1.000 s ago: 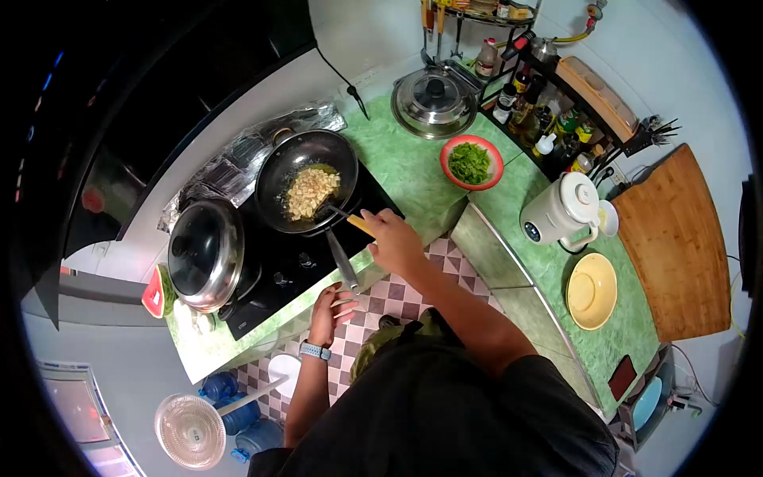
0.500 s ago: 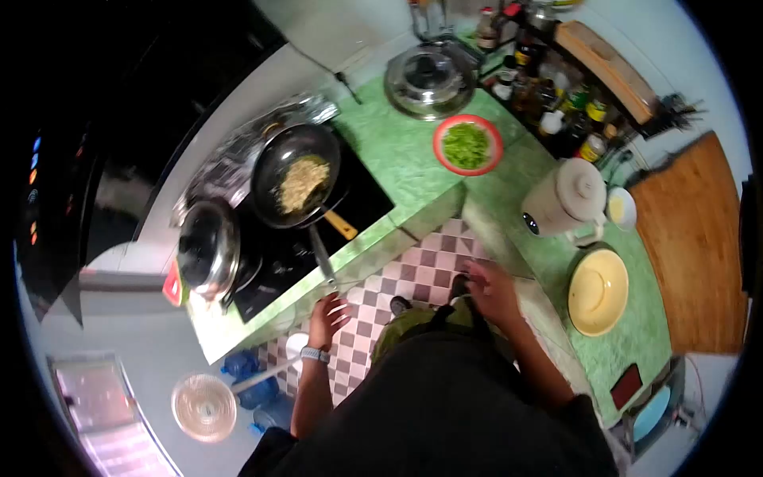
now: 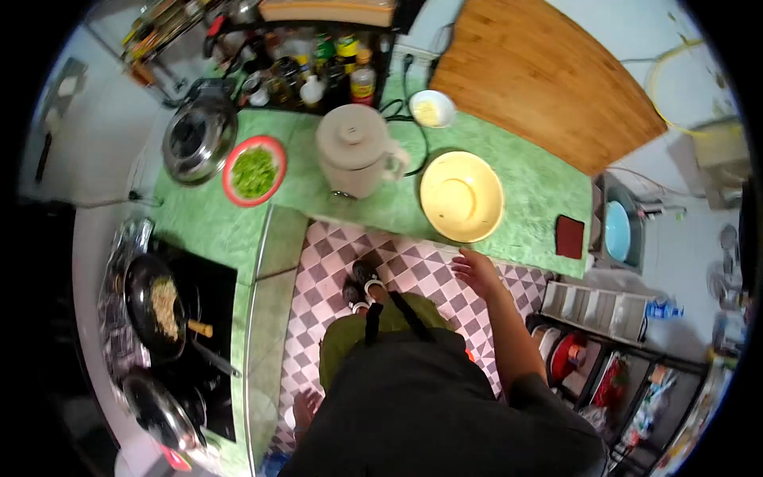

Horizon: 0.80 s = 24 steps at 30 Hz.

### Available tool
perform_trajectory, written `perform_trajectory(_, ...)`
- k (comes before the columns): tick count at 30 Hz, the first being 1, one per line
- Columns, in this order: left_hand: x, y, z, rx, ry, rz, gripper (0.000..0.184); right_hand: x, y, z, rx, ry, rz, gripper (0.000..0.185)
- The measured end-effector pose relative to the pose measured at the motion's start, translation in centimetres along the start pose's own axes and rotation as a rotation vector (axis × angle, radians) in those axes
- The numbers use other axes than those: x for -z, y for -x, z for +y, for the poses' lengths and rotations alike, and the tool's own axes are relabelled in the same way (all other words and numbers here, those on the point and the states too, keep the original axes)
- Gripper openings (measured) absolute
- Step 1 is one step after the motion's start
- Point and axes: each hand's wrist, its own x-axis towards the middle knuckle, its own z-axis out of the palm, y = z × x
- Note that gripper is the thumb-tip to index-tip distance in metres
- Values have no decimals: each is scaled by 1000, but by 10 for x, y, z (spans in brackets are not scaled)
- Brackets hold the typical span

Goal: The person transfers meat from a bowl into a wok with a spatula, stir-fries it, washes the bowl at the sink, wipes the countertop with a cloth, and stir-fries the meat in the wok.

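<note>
My right hand (image 3: 478, 274) is raised just in front of the counter edge, its fingers apart and nothing in it. Nearest to it is a yellow bowl (image 3: 477, 208), which stands on the green counter and holds no food. Low at my left side, my left hand (image 3: 305, 409) is partly hidden by my body; its visible fingers look loose and hold nothing. A black frying pan (image 3: 143, 318) with cooked, pale brown food (image 3: 165, 308) and a wooden spatula handle (image 3: 200, 327) sits on the black stove at the left.
On the green counter (image 3: 524, 199) stand a white blender jug (image 3: 354, 151), a red-rimmed plate (image 3: 278, 151) of chopped greens, a small white bowl (image 3: 443, 111) and a pan with a glass lid (image 3: 200, 143). A wooden board (image 3: 540, 71) leans behind. Shelves (image 3: 584, 310) stand at the right.
My view has swung right, from the stove toward the yellow bowl's counter. My right hand is now close to the bowl. My left hand has dropped away from the pan handle's end.
</note>
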Motion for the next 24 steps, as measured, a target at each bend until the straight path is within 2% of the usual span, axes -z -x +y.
perform_trajectory(2, 42, -50, -34, 20, -57, -106, 50, -1, -9, -6, 41, -190, 55, 39)
perform_trajectory(4, 40, -75, -27, 15, -148, -179, 43, 10, -45, 1, 47, -262, 78, 36)
perform_trajectory(6, 14, -90, 7, 27, -241, -168, 38, 12, -73, 3, 101, -299, 160, 32)
perform_trajectory(8, -19, -91, 52, 20, -331, -124, 34, 10, -88, 1, 179, -186, 254, 29)
perform_trajectory(11, -75, -102, 108, 5, -432, -39, 27, 9, -55, -27, 221, -215, 250, 32)
perform_trajectory(12, -92, -116, 120, 128, -405, -14, 36, 18, -48, -33, 215, -193, 267, 32)
perform_trajectory(13, -144, -88, 142, 19, -519, 66, 34, 29, -42, -36, 235, -244, 252, 32)
perform_trajectory(15, -208, -75, 166, -66, -536, 13, 32, 63, -30, -42, 277, -308, 242, 32)
perform_trajectory(17, -285, -51, 173, -194, -588, -32, 30, 113, -10, -49, 338, -232, 169, 25)
perform_trajectory(20, -391, -38, 155, -309, -600, -144, 34, 203, 29, -81, 386, -181, 97, 23)
perform_trajectory(22, -489, -7, 125, -357, -618, -247, 35, 264, 47, -103, 378, -152, 145, 21)
perform_trajectory(23, -532, 12, 120, -404, -650, -333, 36, 294, 41, -99, 507, -110, 205, 21)
perform_trajectory(24, -580, 21, 111, -310, -684, -395, 39, 323, 40, -102, 644, -60, 270, 20)
